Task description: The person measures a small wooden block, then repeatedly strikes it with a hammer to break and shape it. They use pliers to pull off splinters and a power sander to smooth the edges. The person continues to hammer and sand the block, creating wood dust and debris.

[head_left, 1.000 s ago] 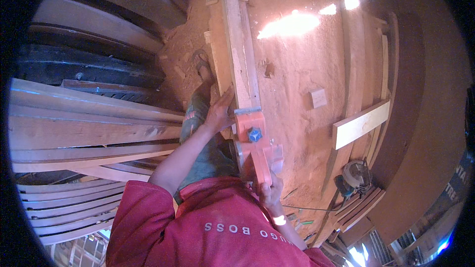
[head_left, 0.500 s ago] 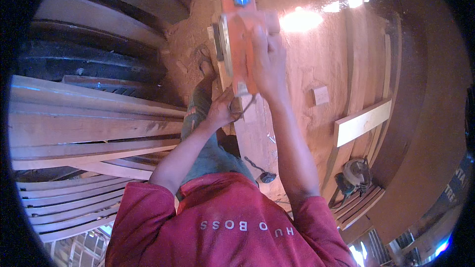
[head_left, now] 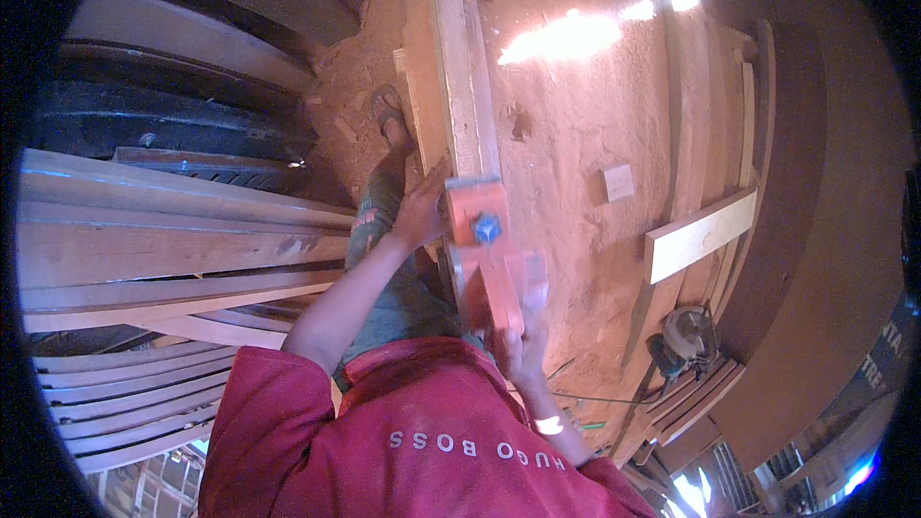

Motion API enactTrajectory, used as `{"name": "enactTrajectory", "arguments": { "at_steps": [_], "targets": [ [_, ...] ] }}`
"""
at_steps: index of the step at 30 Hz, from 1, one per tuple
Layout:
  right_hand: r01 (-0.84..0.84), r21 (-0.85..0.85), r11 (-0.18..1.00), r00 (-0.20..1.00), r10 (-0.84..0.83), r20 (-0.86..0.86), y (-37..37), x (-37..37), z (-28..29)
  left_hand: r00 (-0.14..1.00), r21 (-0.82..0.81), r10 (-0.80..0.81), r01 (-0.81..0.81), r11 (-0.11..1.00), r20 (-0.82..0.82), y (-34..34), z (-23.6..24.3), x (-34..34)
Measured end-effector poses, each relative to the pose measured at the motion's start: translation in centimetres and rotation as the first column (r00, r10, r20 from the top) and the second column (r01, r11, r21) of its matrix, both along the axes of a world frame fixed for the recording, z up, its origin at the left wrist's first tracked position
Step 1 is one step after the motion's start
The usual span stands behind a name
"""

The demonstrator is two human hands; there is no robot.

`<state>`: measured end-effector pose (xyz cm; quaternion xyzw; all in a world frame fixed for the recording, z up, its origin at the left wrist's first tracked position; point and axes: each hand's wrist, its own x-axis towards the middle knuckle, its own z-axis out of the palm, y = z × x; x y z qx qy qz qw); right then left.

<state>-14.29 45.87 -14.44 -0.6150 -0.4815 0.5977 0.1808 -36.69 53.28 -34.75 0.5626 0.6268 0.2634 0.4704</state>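
An orange electric hand planer [head_left: 475,201] with a blue front knob [head_left: 486,227] sits on a long narrow wooden board [head_left: 462,101], close to my body. My right hand [head_left: 523,355] is wrapped round the planer's rear handle, its wrist bent near my waist. My left hand [head_left: 420,213] grips the left side of the board, beside the planer's front end; some of its fingertips are hidden there. The board stretches away from me, with bare wood showing ahead of the planer.
Right of the board lies a dusty work surface [head_left: 566,153] bearing a small wooden block [head_left: 618,182], a pale plank [head_left: 700,235] and a circular saw [head_left: 686,338]. Stacked planks [head_left: 182,240] crowd the left. Wood shavings [head_left: 336,125] cover the floor near my foot.
The planer has come back along the board from its far part toward my body, my right hand still on it. My left hand has shifted only slightly, staying at the board's left side.
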Motion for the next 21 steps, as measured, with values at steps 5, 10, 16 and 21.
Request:
{"name": "enactTrajectory", "arguments": {
  "at_steps": [5, 10, 16, 21],
  "targets": [
    [-0.115, 0.318, 0.941, 0.989, 0.077, 0.129, 10.7, -5.4, -1.9, 0.975, 0.047, -0.005, -0.006, 0.999, 0.222, 0.4, -0.8, -0.1],
    [-0.102, 0.281, 0.954, 0.992, 0.076, 0.102, 24.1, -11.2, -1.2, 0.985, -0.268, -0.115, 0.078, 0.960, -0.126, 0.7, 1.7, 0.0],
    [-0.029, 0.197, 0.980, 0.996, 0.046, -0.079, 20.8, -8.8, -0.9, 0.984, -0.102, -0.120, 0.106, 0.989, -0.135, 0.7, 0.6, -0.1],
    [0.015, 0.255, 0.967, 0.999, -0.023, 0.026, 7.3, -2.7, 0.5, 0.990, -0.057, -0.088, 0.082, 0.995, -0.115, -0.8, -3.7, 0.2]
  ]
}}
